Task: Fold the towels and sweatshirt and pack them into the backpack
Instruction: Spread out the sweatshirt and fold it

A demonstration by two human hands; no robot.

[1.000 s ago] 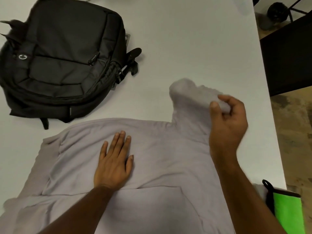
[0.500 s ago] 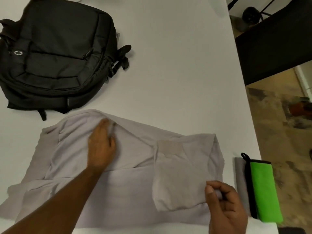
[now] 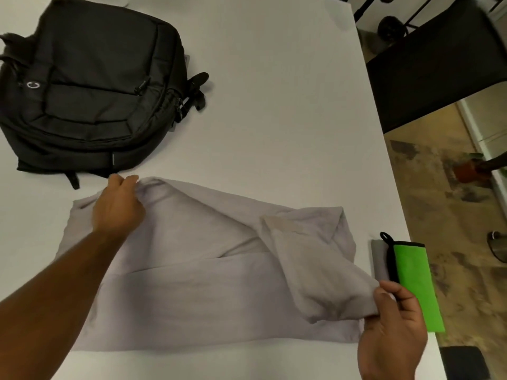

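Sweatshirt [image 3: 192,292], pale grey, lies spread across the lower middle of the frame on your white worktop [image 3: 274,105], partly folded: one flap of cloth is laid over its right part, and a broad band runs along its near edge. Your left hand [image 3: 118,207] sits at the garment's upper left corner, its grip curled round a bunched fold of the cloth there, knuckles up, the forearm reaching in from the lower left of the frame. Your right hand [image 3: 392,333] is at the lower right, its grip pinching the drooping end of the folded-over flap between thumb and fingers, so that this end is lifted a little off the cloth beneath.

Up in the upper left of the frame the black backpack [image 3: 90,86] lies flat on the worktop with its front pockets facing up and its straps poking out to the right. Its near edge is just beyond your left hand; whether the hand touches it I cannot tell.

To the right of the sweatshirt, near the worktop's right edge, a folded green towel [image 3: 414,283] with black trim and a small black loop lies on a grey towel [image 3: 380,259], of which only a strip shows. Your right hand is just beside them.
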